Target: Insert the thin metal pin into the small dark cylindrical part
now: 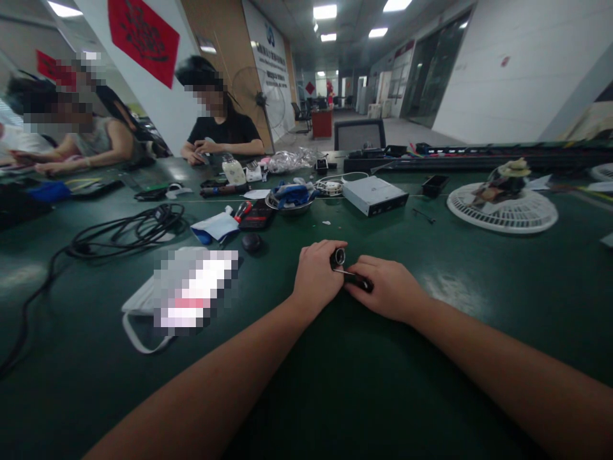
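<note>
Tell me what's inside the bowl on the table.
The bowl holds a crumpled blue-and-white bundle, heaped above the rim. The bundle covers the bottom, so anything beneath it can't be seen.

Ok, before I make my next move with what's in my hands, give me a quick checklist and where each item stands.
1. Left hand has hold of the dark cylindrical part: ok.
2. Right hand grips the dark-handled tool: ok.
3. Left hand out of the line of the thin metal shaft: not ok, the shaft points toward it.
4. Shaft's end touching the part: cannot tell, too small to see.
5. Black cable away from both hands: ok, it lies off to the left.
</note>
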Motion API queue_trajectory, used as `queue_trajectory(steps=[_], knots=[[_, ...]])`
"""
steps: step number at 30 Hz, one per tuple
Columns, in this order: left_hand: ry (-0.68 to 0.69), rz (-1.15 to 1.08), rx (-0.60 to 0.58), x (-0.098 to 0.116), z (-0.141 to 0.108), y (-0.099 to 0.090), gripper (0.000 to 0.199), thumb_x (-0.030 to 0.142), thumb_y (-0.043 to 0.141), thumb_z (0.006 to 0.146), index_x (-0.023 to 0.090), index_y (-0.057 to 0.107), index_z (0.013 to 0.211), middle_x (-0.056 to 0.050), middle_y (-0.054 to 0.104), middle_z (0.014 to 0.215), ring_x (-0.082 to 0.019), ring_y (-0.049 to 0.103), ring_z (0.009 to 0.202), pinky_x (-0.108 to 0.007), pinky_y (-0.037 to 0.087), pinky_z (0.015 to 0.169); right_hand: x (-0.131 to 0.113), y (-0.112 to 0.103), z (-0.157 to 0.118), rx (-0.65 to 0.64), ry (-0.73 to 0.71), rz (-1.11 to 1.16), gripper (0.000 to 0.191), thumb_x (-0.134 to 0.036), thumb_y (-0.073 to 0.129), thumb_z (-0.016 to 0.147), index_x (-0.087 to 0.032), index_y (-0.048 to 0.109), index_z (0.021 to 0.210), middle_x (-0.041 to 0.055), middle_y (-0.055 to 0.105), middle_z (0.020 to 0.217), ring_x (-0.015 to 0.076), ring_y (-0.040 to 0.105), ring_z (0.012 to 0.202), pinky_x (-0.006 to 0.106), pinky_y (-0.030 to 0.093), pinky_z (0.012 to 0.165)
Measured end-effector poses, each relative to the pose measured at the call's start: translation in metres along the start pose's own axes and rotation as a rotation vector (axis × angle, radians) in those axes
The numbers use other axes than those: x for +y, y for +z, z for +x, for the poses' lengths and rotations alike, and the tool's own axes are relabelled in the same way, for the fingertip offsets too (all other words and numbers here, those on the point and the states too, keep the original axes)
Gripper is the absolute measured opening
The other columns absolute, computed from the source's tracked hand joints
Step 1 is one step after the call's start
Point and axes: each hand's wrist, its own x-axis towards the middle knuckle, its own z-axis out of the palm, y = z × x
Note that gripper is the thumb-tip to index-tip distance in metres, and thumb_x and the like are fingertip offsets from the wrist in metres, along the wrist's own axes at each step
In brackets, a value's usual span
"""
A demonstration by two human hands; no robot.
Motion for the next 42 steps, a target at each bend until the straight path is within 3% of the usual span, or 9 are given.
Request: queue_trajectory(steps=[5, 8, 14, 22, 30, 37, 42], knots=[[-0.007, -0.003, 0.007, 0.0012, 0.0005, -0.0010, 0.042, 0.004, 0.061, 0.075, 0.021, 0.069, 0.112, -0.004, 0.073, 0.111, -0.024, 0.065, 0.106, -0.044, 0.048, 0.097, -0.0006, -0.0002, 0.0012, -0.029, 0.002, -0.019, 0.014, -0.025, 0.058, 0.090, -0.021, 0.068, 0.099, 0.0016, 0.067, 0.092, 0.0166, 0.061, 0.083, 0.029, 0.042, 0.069], [0.005, -0.011, 0.019, 0.0011, 0.0002, -0.0011, 0.041, 0.003, 0.060, 0.075, 0.021, 0.069, 0.112, -0.003, 0.073, 0.111, -0.024, 0.065, 0.106, -0.043, 0.048, 0.097, -0.0029, -0.0020, 0.0014, 0.016, 0.090, -0.096, 0.019, -0.034, 0.057, 0.092, -0.022, 0.069, 0.098, 0.0037, 0.067, 0.098, 0.0175, 0.063, 0.081, 0.030, 0.042, 0.064], [0.006, 0.002, 0.020, 0.0005, 0.0001, -0.0016, 0.040, 0.003, 0.061, 0.076, 0.021, 0.069, 0.111, -0.004, 0.073, 0.112, -0.024, 0.065, 0.108, -0.044, 0.048, 0.098, 0.0010, -0.0012, 0.0027, -0.040, 0.205, -0.200, 0.024, -0.044, 0.055, 0.091, -0.024, 0.068, 0.089, 0.0011, 0.068, 0.072, 0.0169, 0.060, 0.061, 0.030, 0.031, 0.053], [0.002, -0.004, 0.031, 0.0007, -0.0001, -0.0021, 0.040, 0.002, 0.062, 0.075, 0.020, 0.068, 0.110, -0.004, 0.073, 0.110, -0.024, 0.065, 0.106, -0.045, 0.048, 0.096, 0.0052, 0.0002, 0.0040, -0.009, 0.237, -0.139, 0.025, -0.043, 0.057, 0.091, -0.023, 0.067, 0.079, -0.0003, 0.066, 0.071, 0.0153, 0.057, 0.061, 0.029, 0.030, 0.054], [0.008, -0.007, 0.028, -0.0004, -0.0003, -0.0010, 0.040, 0.002, 0.062, 0.076, 0.021, 0.069, 0.111, -0.004, 0.073, 0.111, -0.024, 0.065, 0.105, -0.045, 0.048, 0.096, 0.0030, -0.0019, 0.0038, 0.001, 0.231, -0.158, 0.029, -0.046, 0.054, 0.094, -0.023, 0.071, 0.085, 0.0029, 0.069, 0.088, 0.0170, 0.061, 0.070, 0.030, 0.034, 0.056], [0.008, -0.001, 0.026, -0.0019, 0.0000, 0.0000, 0.038, 0.004, 0.061, 0.077, 0.021, 0.069, 0.111, -0.003, 0.073, 0.110, -0.024, 0.065, 0.106, -0.043, 0.048, 0.096, 0.0034, 0.0009, 0.0023, -0.058, 0.278, -0.221, 0.029, -0.051, 0.053, 0.091, -0.030, 0.071, 0.101, 0.0012, 0.072, 0.074, 0.0193, 0.063, 0.062, 0.029, 0.029, 0.052], [0.006, 0.007, 0.026, -0.0015, 0.0001, 0.0006, 0.041, 0.003, 0.063, 0.074, 0.021, 0.070, 0.111, -0.003, 0.073, 0.110, -0.024, 0.065, 0.105, -0.042, 0.048, 0.096, 0.0060, 0.0012, 0.0028, -0.034, 0.269, -0.148, 0.026, -0.047, 0.054, 0.092, -0.029, 0.072, 0.097, -0.0005, 0.072, 0.075, 0.0188, 0.064, 0.066, 0.029, 0.035, 0.055]])
